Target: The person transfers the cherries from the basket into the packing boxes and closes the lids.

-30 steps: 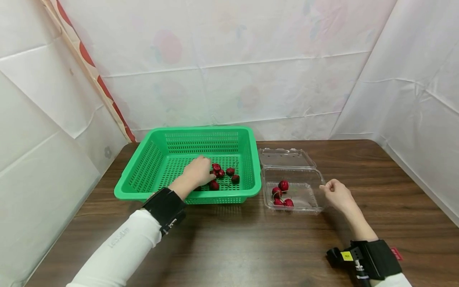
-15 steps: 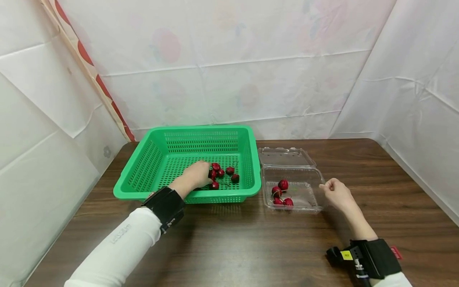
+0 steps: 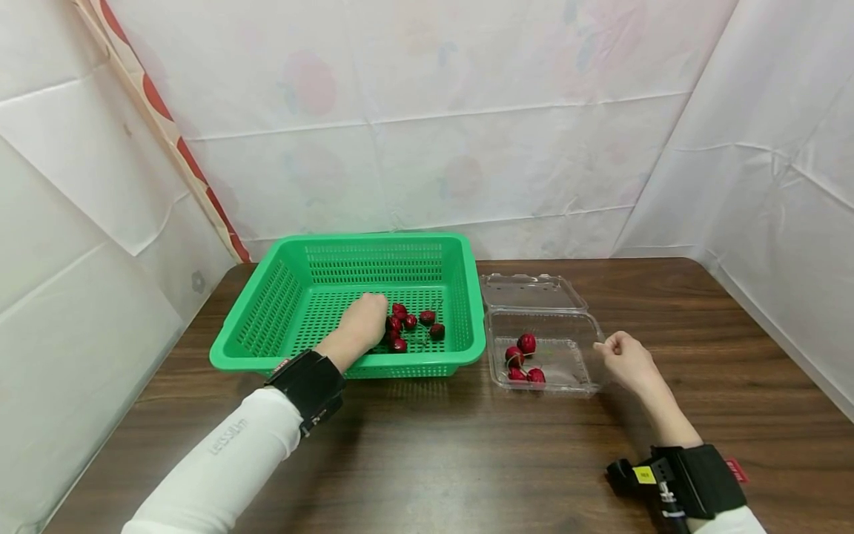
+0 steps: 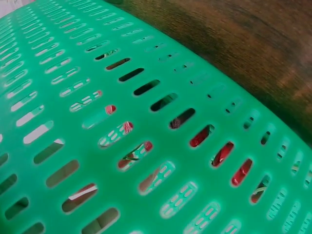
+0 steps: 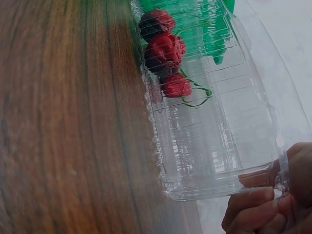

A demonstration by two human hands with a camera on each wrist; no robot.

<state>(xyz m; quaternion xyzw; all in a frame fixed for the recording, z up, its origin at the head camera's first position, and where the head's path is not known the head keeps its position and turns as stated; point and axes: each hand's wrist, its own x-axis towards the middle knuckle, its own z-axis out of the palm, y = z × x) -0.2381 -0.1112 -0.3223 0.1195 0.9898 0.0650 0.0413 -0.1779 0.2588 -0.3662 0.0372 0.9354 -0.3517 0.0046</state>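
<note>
My left hand (image 3: 362, 325) reaches down into a green slotted basket (image 3: 462, 274), at the left side of a group of dark red cherries (image 3: 399, 345). The arm hides its fingertips, and I cannot tell whether they hold a cherry. Basket wall fills the left wrist view, with red cherries (image 4: 223, 154) showing through the slots. With thumb and fingers, my right hand (image 3: 627, 361) pinches the right rim of a clear plastic clamshell box (image 3: 563, 363), seen closely in the right wrist view. Several stemmed cherries (image 5: 165, 53) lie at the box's left side.
The clamshell's lid (image 3: 534, 294) lies folded back behind it. Basket and box stand side by side on a dark wooden table (image 3: 434, 452). White plastic sheeting (image 3: 414, 133) hangs behind and along both sides. Black straps (image 3: 310, 389) wrap both wrists.
My left hand has shifted slightly among the cherries, drawing back to the left, so more of them show beside it. The right hand and the box have stayed still.
</note>
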